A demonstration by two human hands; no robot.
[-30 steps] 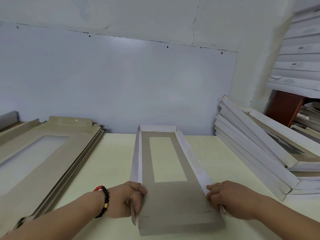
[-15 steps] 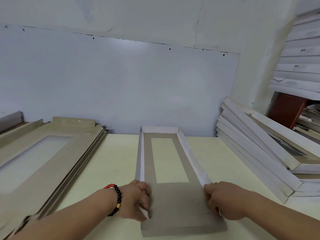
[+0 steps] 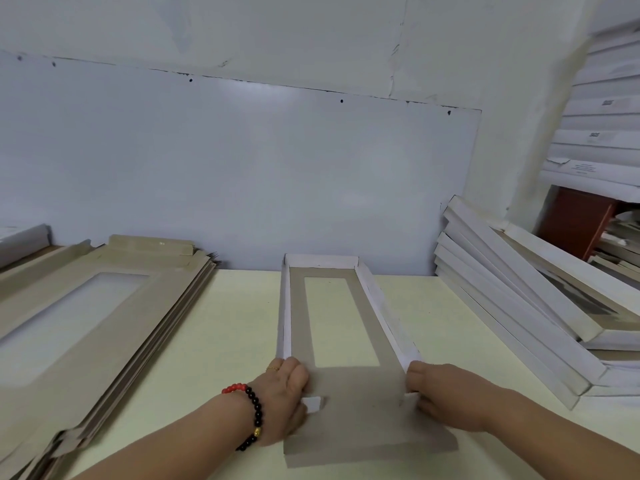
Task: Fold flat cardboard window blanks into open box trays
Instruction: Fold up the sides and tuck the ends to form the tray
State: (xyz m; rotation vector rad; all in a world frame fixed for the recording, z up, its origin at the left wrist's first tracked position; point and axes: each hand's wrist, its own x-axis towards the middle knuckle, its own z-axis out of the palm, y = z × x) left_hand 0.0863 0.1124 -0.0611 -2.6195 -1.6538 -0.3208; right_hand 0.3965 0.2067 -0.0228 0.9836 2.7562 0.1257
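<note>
A long cardboard window blank [image 3: 363, 417], grey inside and white outside, lies lengthwise on the pale table [image 3: 235, 327]. Its far end wall and both long side walls stand up; the near end flap lies flat. My left hand [image 3: 285, 400] holds the near end of the left wall, with a small white corner tab turned inward beside its fingers. My right hand [image 3: 443, 396] holds the near end of the right wall, where another white tab bends inward. A beaded bracelet is on my left wrist.
A pile of flat brown window blanks [image 3: 86, 317] lies on the left of the table. Several folded white trays [image 3: 512, 296] lean in a stack on the right. More white boxes [image 3: 602, 133] are stacked at the far right. A grey wall panel stands behind.
Both hands have slid a little toward me along the side walls. The small corner tabs at the near ends now point inward over the grey base.
</note>
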